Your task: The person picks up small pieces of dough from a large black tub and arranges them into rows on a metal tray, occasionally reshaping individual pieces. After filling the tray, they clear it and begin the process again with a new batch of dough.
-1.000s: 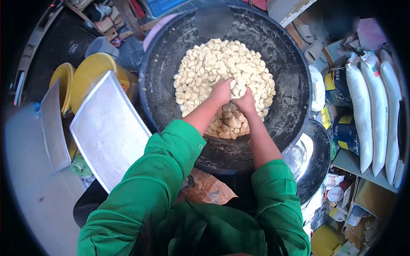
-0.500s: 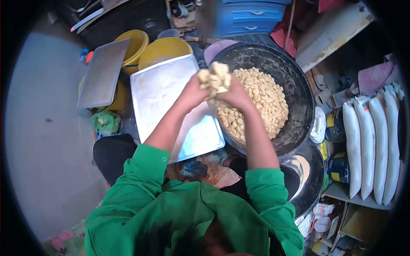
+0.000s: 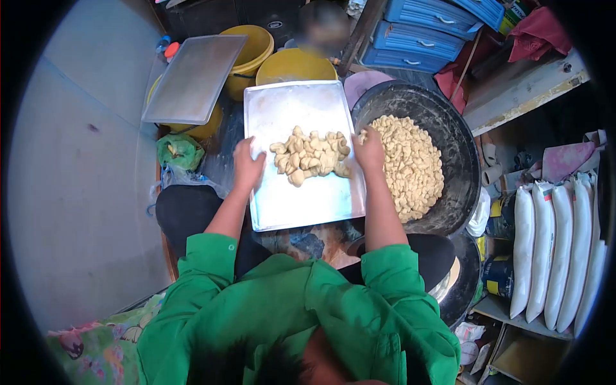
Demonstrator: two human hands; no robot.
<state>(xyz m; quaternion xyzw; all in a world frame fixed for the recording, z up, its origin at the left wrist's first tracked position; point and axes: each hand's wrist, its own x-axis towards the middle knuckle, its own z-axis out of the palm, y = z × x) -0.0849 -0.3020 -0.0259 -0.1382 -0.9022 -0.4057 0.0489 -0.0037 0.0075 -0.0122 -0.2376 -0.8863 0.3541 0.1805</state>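
Cluttered floor around me: my left hand [image 3: 247, 163] and right hand [image 3: 370, 149] rest open on the tray [image 3: 301, 199], flanking the dough pieces [image 3: 310, 156], gripping nothing.

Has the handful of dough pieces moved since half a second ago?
Yes. The dough pieces went from held above the basin rim down onto the tray, left of the basin.

Two yellow buckets [image 3: 292, 66] stand at the top, a second metal tray [image 3: 194, 79] resting over one, with blue drawers [image 3: 420, 38] behind, a green bag [image 3: 179, 152] at left and white sacks [image 3: 558, 250] lined up at right.
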